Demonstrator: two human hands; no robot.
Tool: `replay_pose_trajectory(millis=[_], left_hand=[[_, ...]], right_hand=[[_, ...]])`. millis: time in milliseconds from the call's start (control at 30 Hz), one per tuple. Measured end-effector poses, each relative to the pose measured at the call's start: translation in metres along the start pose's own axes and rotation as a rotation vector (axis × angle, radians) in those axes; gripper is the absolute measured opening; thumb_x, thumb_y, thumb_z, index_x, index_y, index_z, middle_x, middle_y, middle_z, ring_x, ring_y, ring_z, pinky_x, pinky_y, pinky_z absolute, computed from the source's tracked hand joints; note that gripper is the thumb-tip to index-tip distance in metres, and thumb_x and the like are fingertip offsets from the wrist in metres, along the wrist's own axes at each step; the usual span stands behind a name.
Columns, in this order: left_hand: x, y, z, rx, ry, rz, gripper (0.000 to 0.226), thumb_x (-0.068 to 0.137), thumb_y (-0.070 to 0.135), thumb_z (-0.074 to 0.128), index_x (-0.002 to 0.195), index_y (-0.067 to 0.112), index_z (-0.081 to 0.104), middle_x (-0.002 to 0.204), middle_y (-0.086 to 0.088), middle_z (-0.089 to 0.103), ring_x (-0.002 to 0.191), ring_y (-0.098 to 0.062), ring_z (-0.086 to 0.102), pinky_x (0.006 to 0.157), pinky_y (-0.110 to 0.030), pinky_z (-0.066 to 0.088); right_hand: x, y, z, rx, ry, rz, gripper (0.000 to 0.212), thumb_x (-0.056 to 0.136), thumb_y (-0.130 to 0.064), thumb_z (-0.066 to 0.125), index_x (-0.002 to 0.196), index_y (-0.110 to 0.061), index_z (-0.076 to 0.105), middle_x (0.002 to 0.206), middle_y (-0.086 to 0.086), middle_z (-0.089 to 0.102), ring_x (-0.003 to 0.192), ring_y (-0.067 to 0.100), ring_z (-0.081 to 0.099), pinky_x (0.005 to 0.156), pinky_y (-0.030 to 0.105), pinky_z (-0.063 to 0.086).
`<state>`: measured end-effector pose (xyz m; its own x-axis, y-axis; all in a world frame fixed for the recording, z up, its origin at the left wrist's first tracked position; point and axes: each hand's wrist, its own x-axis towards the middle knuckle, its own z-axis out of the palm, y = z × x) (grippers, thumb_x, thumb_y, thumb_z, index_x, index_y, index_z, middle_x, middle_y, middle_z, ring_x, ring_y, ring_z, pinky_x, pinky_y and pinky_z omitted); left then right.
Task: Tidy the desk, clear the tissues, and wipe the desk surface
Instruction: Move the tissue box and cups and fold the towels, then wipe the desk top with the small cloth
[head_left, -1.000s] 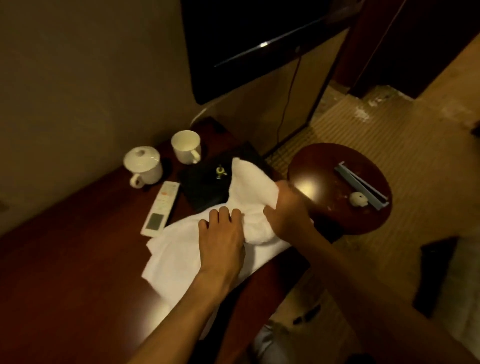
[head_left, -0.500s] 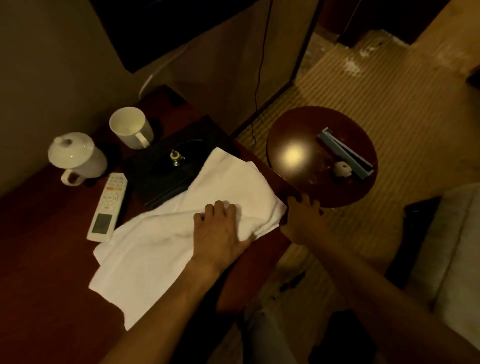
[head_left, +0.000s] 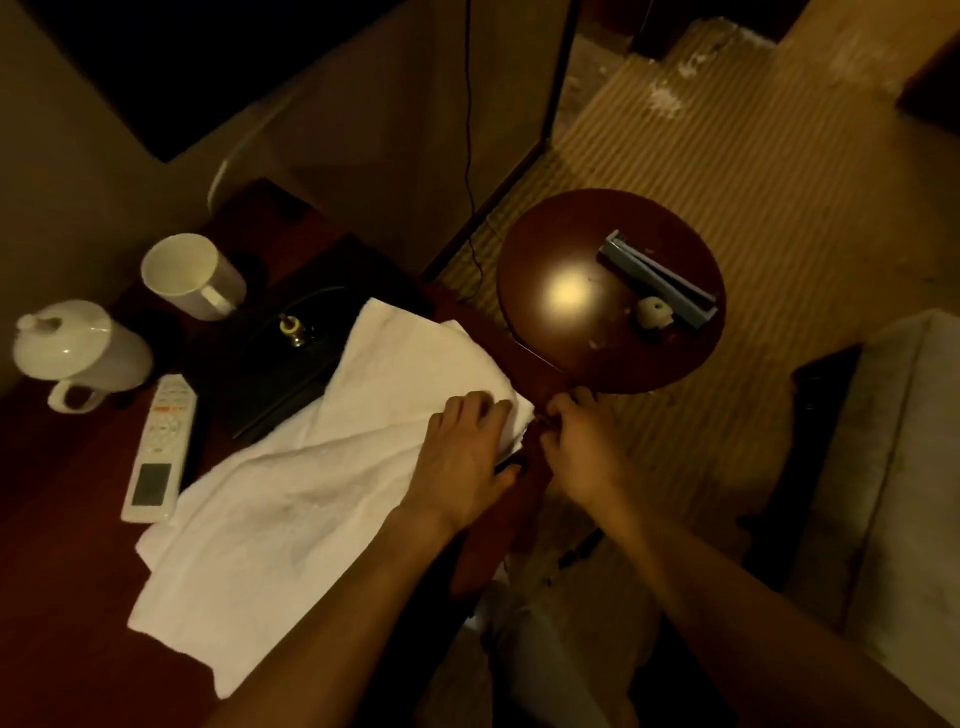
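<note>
Dark reddish wooden surface (head_left: 67, 571) carries a large white cloth towel (head_left: 291, 499) under the left hand (head_left: 462, 462), whose grip lies flat and wide. Right hand (head_left: 587, 447), just beside, curls at the edge; grip unclear.

Both forearms were bare, no sleeves in view. Left hand (head_left: 464, 457) and right hand (head_left: 587, 451) wore no gloves, rings or watch. Pale trousers (head_left: 540, 670) showed below.
</note>
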<state>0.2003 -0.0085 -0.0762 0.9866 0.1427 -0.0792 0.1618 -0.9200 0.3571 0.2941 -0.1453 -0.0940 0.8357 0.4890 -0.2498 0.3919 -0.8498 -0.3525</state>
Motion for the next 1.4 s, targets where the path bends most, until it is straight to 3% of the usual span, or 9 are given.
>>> replay_pose_trajectory(millis=[100, 300, 567, 668, 801, 1035, 1168, 1302, 1402], left_hand=[[0.001, 0.003, -0.001, -0.039, 0.031, 0.019, 0.054, 0.087, 0.044, 0.056, 0.135, 0.024, 0.039, 0.133, -0.005, 0.043, 0.115, -0.024, 0.040, 0.090, -0.033, 0.037], [-0.011, 0.001, -0.040, -0.664, 0.147, -0.124, 0.052, 0.089, 0.032, 0.061, 0.137, 0.025, 0.043, 0.133, 0.006, 0.053, 0.114, -0.002, 0.050, 0.097, -0.015, 0.039], [-0.112, -0.037, -0.114, -0.888, 0.389, -0.406, 0.051, 0.079, 0.023, 0.074, 0.121, 0.038, 0.048, 0.119, 0.016, 0.058, 0.106, 0.001, 0.055, 0.089, -0.016, 0.047], [-0.187, -0.060, -0.126, -0.937, 0.579, -0.513, 0.029, 0.080, 0.017, 0.073, 0.105, 0.024, 0.061, 0.100, 0.009, 0.065, 0.094, -0.005, 0.062, 0.079, -0.023, 0.052], [-0.313, -0.097, -0.136, -0.983, 0.848, -0.678, 0.018, 0.079, 0.021, 0.066, 0.095, 0.013, 0.064, 0.088, -0.001, 0.067, 0.082, -0.011, 0.063, 0.072, -0.030, 0.049], [-0.507, -0.161, -0.130, -0.836, 1.053, -0.921, 0.017, 0.092, 0.023, 0.056, 0.104, 0.029, 0.065, 0.105, 0.008, 0.066, 0.103, -0.008, 0.061, 0.092, -0.021, 0.045], [-0.562, -0.178, -0.133, -0.711, 1.135, -1.005, 0.025, 0.088, 0.024, 0.048, 0.105, 0.020, 0.066, 0.106, 0.003, 0.062, 0.102, -0.005, 0.057, 0.093, -0.013, 0.040], [-0.590, -0.191, -0.136, -0.785, 1.208, -0.997, 0.021, 0.080, 0.013, 0.046, 0.085, 0.023, 0.064, 0.100, 0.003, 0.065, 0.100, -0.007, 0.059, 0.092, -0.023, 0.043], [-0.604, -0.202, -0.135, -0.763, 1.121, -1.025, 0.019, 0.081, 0.019, 0.046, 0.086, 0.024, 0.063, 0.097, 0.002, 0.066, 0.096, -0.012, 0.062, 0.088, -0.034, 0.048]], right_hand=[[0.002, 0.001, -0.014, 0.272, 0.048, 0.011, 0.016, 0.087, -0.017, 0.055, 0.101, -0.011, 0.060, 0.103, 0.007, 0.058, 0.099, 0.027, 0.055, 0.079, 0.039, 0.047], [-0.018, -0.050, -0.056, 0.831, -0.018, 0.068, 0.006, 0.088, -0.025, 0.065, 0.085, -0.023, 0.069, 0.082, -0.011, 0.069, 0.078, -0.002, 0.064, 0.059, 0.009, 0.046], [-0.065, -0.168, -0.059, 1.015, -0.237, -0.191, 0.020, 0.094, -0.005, 0.053, 0.082, -0.013, 0.068, 0.081, 0.003, 0.071, 0.078, 0.007, 0.067, 0.069, 0.018, 0.052], [-0.095, -0.220, -0.032, 0.975, -0.314, -0.289, 0.015, 0.094, -0.007, 0.054, 0.084, -0.009, 0.065, 0.084, 0.009, 0.070, 0.082, 0.017, 0.067, 0.075, 0.027, 0.053], [-0.170, -0.312, 0.013, 0.888, -0.361, -0.476, 0.011, 0.092, -0.009, 0.059, 0.085, -0.010, 0.067, 0.084, 0.001, 0.069, 0.081, 0.013, 0.066, 0.072, 0.021, 0.051], [-0.295, -0.440, 0.085, 0.894, -0.568, -0.611, 0.008, 0.085, -0.005, 0.066, 0.079, -0.006, 0.072, 0.075, 0.003, 0.072, 0.066, 0.003, 0.064, 0.063, 0.014, 0.048], [-0.337, -0.481, 0.118, 0.805, -0.727, -0.666, 0.011, 0.090, -0.005, 0.059, 0.083, -0.001, 0.067, 0.068, 0.002, 0.065, 0.059, 0.002, 0.058, 0.058, 0.015, 0.045], [-0.350, -0.505, 0.139, 0.637, -0.612, -0.846, 0.013, 0.092, -0.010, 0.058, 0.081, -0.013, 0.064, 0.070, -0.003, 0.062, 0.060, -0.001, 0.054, 0.056, 0.009, 0.040], [-0.344, -0.520, 0.146, 0.479, -0.468, -1.046, 0.010, 0.088, -0.013, 0.063, 0.084, -0.018, 0.070, 0.095, -0.007, 0.061, 0.087, -0.002, 0.056, 0.079, 0.002, 0.037]])
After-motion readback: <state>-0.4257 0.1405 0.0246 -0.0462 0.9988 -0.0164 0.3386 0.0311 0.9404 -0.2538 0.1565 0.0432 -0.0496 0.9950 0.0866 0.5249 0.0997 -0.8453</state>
